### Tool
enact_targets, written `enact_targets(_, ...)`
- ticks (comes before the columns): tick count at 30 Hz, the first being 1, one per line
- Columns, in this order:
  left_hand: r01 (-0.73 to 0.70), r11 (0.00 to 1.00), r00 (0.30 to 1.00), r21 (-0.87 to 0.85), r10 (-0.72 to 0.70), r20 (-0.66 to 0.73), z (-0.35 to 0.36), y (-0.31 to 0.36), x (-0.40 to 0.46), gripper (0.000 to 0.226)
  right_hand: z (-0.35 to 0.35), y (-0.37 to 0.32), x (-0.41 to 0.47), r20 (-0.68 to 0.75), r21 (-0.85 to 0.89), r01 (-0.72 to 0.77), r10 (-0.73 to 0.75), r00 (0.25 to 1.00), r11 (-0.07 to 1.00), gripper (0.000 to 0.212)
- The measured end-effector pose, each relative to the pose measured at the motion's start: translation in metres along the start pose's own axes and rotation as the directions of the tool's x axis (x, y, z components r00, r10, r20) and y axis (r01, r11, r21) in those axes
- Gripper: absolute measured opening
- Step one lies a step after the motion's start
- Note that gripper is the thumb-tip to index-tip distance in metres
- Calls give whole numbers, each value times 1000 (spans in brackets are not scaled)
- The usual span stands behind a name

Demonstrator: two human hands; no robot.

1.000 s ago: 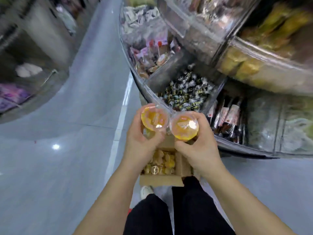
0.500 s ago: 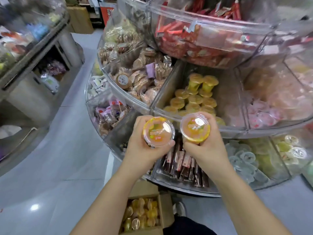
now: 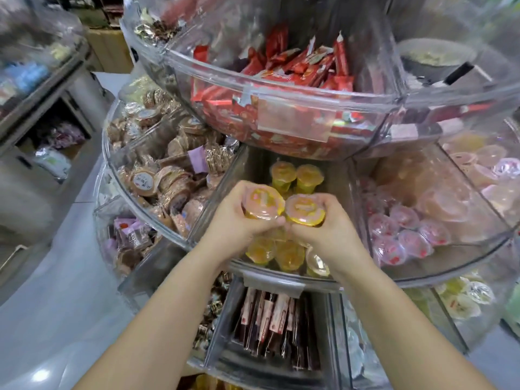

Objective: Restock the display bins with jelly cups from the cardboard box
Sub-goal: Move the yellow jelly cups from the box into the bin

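Note:
My left hand [image 3: 235, 220] grips a yellow jelly cup [image 3: 263, 202] with a clear lid. My right hand [image 3: 327, 229] grips a second yellow jelly cup [image 3: 305, 211] beside it. Both cups are held lid-up over the middle-tier clear bin [image 3: 287, 277], where several yellow jelly cups [image 3: 287, 254] lie below my hands and two more stand stacked at the back [image 3: 295, 175]. Only a yellow sliver of the cardboard box's contents [image 3: 208, 384] shows at the bottom edge.
A red-wrapped snack bin [image 3: 281, 88] overhangs from the top tier. Brown wrapped cakes [image 3: 168, 175] fill the bin to the left, pink jelly cups [image 3: 405, 235] the bin to the right. Dark stick packs [image 3: 270, 319] sit in the lower tier. Grey floor [image 3: 56, 319] lies left.
Both hands rose from above the cardboard box to the middle tier and moved forward over the yellow jelly bin, each still holding its cup. The view tilted up, and the box dropped almost out of sight.

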State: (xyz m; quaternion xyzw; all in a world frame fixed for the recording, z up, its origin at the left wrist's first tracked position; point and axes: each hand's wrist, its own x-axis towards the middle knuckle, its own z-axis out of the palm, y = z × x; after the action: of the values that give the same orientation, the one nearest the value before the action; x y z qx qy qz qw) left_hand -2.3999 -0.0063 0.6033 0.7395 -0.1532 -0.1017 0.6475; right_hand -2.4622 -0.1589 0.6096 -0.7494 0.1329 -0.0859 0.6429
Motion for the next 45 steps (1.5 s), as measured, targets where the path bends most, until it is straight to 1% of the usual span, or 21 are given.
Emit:
enact_targets(2, 21, 995, 999, 98, -25, 36, -2, -6, 16, 49, -1, 7, 9, -9, 12, -81, 81, 997, 997, 52)
enact_targets(5, 34, 975, 999, 218, -33, -7, 2, -18, 37, 55, -1, 14, 23, -44, -31, -126, 124, 991, 992, 50)
enact_targets(7, 71, 949, 997, 307, -69, -18, 4, -27, 47, 59, 0, 19, 31, -43, -42, -160, 158, 987, 986, 49)
enact_targets(9, 98, 928, 995, 358, -100, -13, 5, -35, 54, 56, 1, 22, 40, -59, -60, -198, 194, 979, 978, 49)
enact_targets(11, 125, 919, 992, 374, -123, -29, 3, -38, 58, 53, 3, 23, 48, -45, -118, -211, 207, 977, 970, 37)
enact_targets(13, 163, 907, 986, 389, -164, -31, 4, -39, 61, 56, 7, 23, 54, -29, -200, -186, 184, 983, 962, 28)
enact_targets(15, 190, 893, 980, 409, -198, -23, 7, -39, 62, 63, 10, 26, 55, -58, -220, -193, 184, 981, 956, 39)
enact_targets(17, 183, 878, 982, 442, -187, -36, 11, -38, 63, 63, 11, 29, 56, -86, -232, -224, 210, 974, 946, 49)
enact_targets(22, 187, 873, 982, 450, -175, -67, 12, -37, 67, 54, 15, 30, 71, -108, -310, -233, 210, 972, 922, 39)
enact_targets(24, 179, 865, 983, 469, -171, -58, 12, -38, 66, 55, 19, 31, 73, -148, -307, -249, 212, 966, 919, 39)
enact_targets(27, 173, 862, 985, 476, -157, -74, 12, -39, 66, 55, 26, 35, 72, -204, -287, -279, 226, 953, 916, 49)
enact_targets(32, 215, 856, 976, 470, -199, -83, 13, -38, 67, 58, 30, 37, 72, -213, -272, -284, 231, 949, 919, 62)
enact_targets(35, 252, 840, 968, 481, -225, -114, 15, -37, 68, 62, 27, 39, 73, -194, -289, -288, 239, 951, 913, 59)
enact_targets(39, 276, 824, 961, 495, -239, -137, 16, -36, 70, 54, 28, 40, 75, -203, -273, -301, 251, 946, 914, 52)
enact_targets(43, 313, 831, 949, 460, -292, -120, 15, -32, 74, 56, 29, 41, 76, -212, -256, -295, 244, 946, 921, 55)
enact_targets(45, 337, 816, 940, 469, -319, -120, 15, -30, 77, 57, 28, 40, 75, -199, -230, -298, 255, 946, 926, 57)
